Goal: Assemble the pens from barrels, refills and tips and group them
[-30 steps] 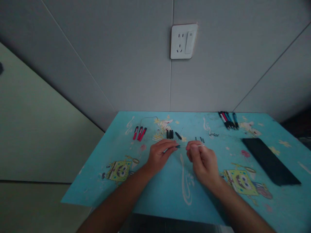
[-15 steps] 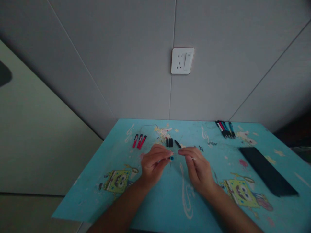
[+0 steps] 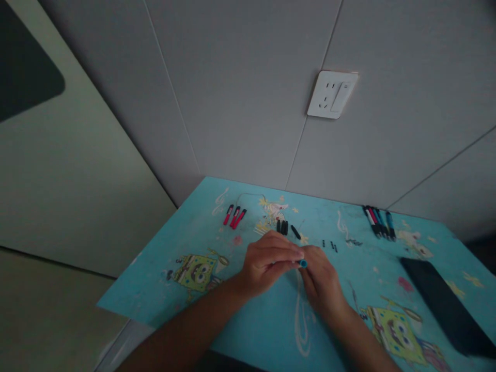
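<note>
My left hand (image 3: 271, 261) is closed in a pinch around a small blue tube (image 3: 303, 263), which looks like a pen barrel with its open end facing me. Right against its fingertips, my right hand (image 3: 320, 276) is curled, its fingertips partly hidden behind the left hand. Whatever it holds is too small to make out. Just beyond the hands lie several short black tubes (image 3: 284, 227) resembling pen grips, with one more black piece (image 3: 295, 232) lying at a slant beside them.
Red-and-black pen parts (image 3: 234, 217) lie at the back left. Small dark pieces (image 3: 334, 246) and a cluster of dark springs (image 3: 354, 242) sit right of the hands. Several pens (image 3: 380, 223) lie at the back right, near a black flat case (image 3: 445, 305). The wall borders the blue patterned table (image 3: 267, 330).
My hands have come together, closing the gap between them at the blue tube. The camera view has tilted and shifted, so the table appears slanted.
</note>
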A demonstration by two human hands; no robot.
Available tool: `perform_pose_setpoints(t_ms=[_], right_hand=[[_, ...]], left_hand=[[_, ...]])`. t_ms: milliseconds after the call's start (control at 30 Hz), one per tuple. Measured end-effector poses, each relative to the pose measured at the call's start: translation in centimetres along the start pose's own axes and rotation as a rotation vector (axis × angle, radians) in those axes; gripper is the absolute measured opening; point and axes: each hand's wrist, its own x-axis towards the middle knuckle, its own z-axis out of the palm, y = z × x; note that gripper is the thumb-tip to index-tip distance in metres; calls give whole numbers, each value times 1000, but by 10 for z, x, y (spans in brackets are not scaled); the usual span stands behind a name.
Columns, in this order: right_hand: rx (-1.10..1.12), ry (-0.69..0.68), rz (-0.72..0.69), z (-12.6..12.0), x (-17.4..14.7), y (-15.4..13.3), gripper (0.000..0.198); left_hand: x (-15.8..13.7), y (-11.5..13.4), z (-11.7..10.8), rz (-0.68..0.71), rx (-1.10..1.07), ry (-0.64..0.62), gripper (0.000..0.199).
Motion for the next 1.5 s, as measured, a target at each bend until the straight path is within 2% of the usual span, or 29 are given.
perform_pose_setpoints(t_ms=[333,1067,1200,1400,1500], right_hand=[[-74,49,-53,0,-1,2,20],[-119,24,-64,-1,-3,4,25],[-161,16,-37,0,-3,5,24],[-266,-36,-3,5,2,6,21],[-305,-68,5,7,2,6,21]], left_hand=[[-2,2,2,-8,-9,2,30],[-3,3,2,-31,-41,-18,33],[-1,2,1,-123,-91,7,27],[-4,-2,4,-330,-263,216,18],[-4,-2,5,-452,-316,241,20]])
